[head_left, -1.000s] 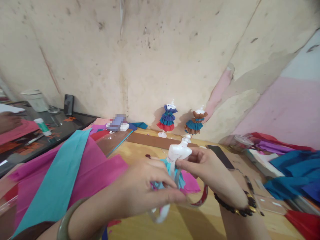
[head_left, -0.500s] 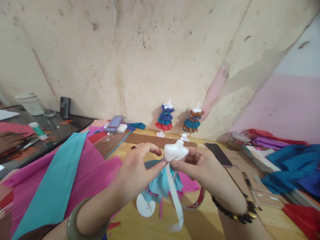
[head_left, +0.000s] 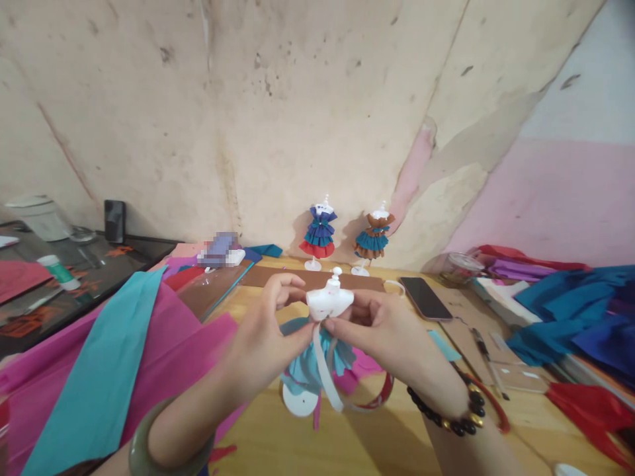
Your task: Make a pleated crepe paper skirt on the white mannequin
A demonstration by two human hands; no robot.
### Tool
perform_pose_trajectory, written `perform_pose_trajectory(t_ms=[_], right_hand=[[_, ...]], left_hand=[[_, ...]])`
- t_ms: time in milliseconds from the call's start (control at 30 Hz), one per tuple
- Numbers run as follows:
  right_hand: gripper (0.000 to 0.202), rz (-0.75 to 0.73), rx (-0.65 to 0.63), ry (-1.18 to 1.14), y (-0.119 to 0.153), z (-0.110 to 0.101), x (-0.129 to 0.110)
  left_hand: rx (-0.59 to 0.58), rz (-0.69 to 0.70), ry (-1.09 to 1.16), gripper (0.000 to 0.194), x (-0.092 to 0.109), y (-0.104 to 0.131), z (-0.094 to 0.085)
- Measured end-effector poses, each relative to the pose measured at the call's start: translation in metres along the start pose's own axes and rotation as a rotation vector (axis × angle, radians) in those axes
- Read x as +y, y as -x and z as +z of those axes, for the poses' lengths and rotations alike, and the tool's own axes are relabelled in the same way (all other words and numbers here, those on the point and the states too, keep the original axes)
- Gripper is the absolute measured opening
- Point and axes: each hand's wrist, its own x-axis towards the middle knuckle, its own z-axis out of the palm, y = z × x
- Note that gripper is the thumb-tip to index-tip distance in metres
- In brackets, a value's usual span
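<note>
A small white mannequin (head_left: 330, 302) in a ruffled turquoise skirt (head_left: 307, 367) stands tilted between my hands. My left hand (head_left: 270, 327) is closed on its left side, the thumb pressed at the waist. On the other side my right hand (head_left: 384, 324) grips the torso, its thumb tip meeting the left one at the front. From under the thumbs hangs a narrow white strip (head_left: 325, 377), curving down over the skirt. Below the skirt shows the round white base (head_left: 299, 400). The fingers behind the torso are partly hidden.
Two dressed mannequins, one blue and red (head_left: 320, 231), one brown and teal (head_left: 374, 237), stand by the wall. Pink (head_left: 183, 330) and turquoise sheets (head_left: 99, 377) lie left. A phone (head_left: 425, 297), a brush (head_left: 489, 360) and teal material (head_left: 560, 311) lie right. A red curved strip (head_left: 381, 396) lies near.
The view has shifted slightly, moving the scene leftward. Both hands keep their hold at the waist. The white strip's lower end has swung left and curls more. Another person's hand has left the view.
</note>
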Motion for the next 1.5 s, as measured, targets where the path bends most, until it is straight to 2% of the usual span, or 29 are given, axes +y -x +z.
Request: perform_pose_trajectory(t_ms=[100,233,400,500,567,733,1200,1500], right_hand=[[0.007,-0.015,-0.015,0.028,0.002,0.000,-0.003],[0.005,-0.099,-0.007,0.164,0.006,0.000,-0.006],[0.010,-0.156,0.054,0.351,0.010,-0.001,-0.009],[0.010,-0.188,0.089,0.380,0.012,-0.002,-0.007],[0.017,-0.166,0.133,0.367,0.012,-0.003,-0.005],[0.010,-0.151,0.173,0.386,0.013,-0.004,-0.003],[0.014,-0.318,0.229,0.493,0.014,-0.005,-0.010],[0.016,-0.464,0.320,0.690,0.017,0.001,-0.009]], left_hand=[[-0.043,-0.028,0.083,0.042,-0.003,-0.001,0.003],[-0.035,-0.022,0.113,0.042,-0.003,0.002,0.008],[0.058,0.062,0.018,0.046,-0.003,0.007,0.010],[0.123,0.117,-0.040,0.043,-0.001,0.009,0.010],[0.140,0.129,-0.027,0.041,0.000,0.009,0.009],[0.186,0.114,-0.031,0.043,0.000,0.007,0.002],[0.175,0.059,0.005,0.045,-0.001,0.002,-0.006],[0.215,0.056,-0.009,0.045,-0.004,-0.001,-0.005]])
